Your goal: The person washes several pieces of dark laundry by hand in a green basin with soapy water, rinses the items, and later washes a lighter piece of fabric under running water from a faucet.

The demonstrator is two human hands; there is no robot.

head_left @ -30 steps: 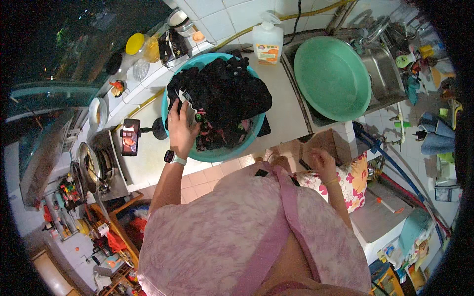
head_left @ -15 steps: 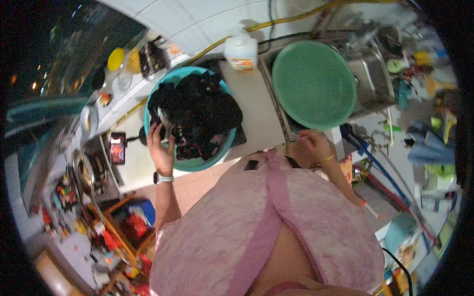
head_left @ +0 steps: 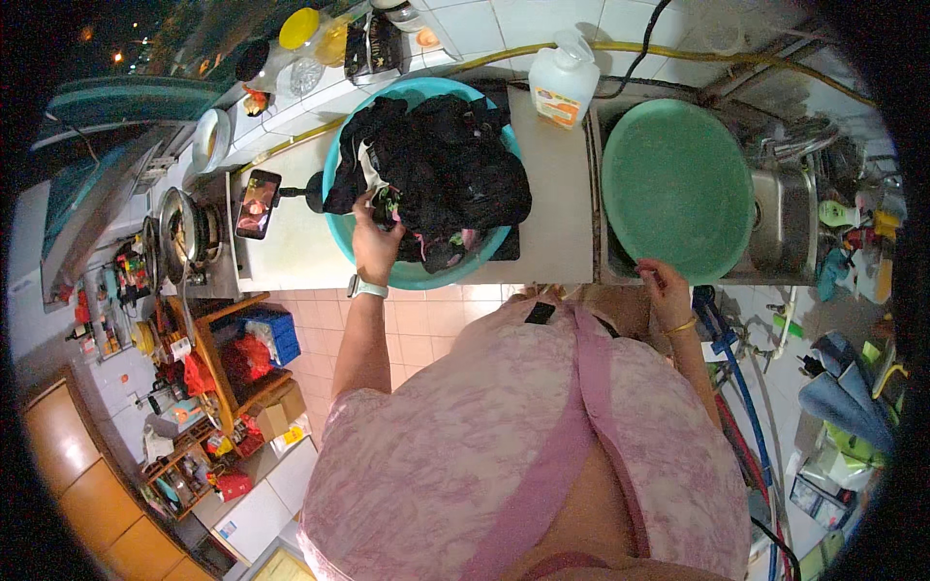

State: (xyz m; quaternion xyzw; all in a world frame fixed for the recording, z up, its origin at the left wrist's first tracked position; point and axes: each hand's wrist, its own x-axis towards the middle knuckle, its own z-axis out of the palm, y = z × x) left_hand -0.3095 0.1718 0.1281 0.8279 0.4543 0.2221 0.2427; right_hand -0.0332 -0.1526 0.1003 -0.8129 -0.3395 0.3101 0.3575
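Observation:
Black clothes with white, pink and green patches are heaped in a turquoise basin on the counter. My left hand, wearing a watch at the wrist, touches the near left side of the heap; its thumb and fingers are apart and the fingertips lie against the cloth. To the right, a round green basin rests over the sink. Just below its near edge is my right hand, with curled fingers pressed together. Whatever they may hold is too small to make out.
A white pump bottle stands behind the counter between the two basins. A phone on a holder is left of the turquoise basin. Jars line the ledge at the back left. A yellow hose runs along the tiled wall.
The view has shifted, so the counter, basins and both hands appear further right. My left hand still touches the clothes. My right hand stays by the green basin's near edge, fingers curled.

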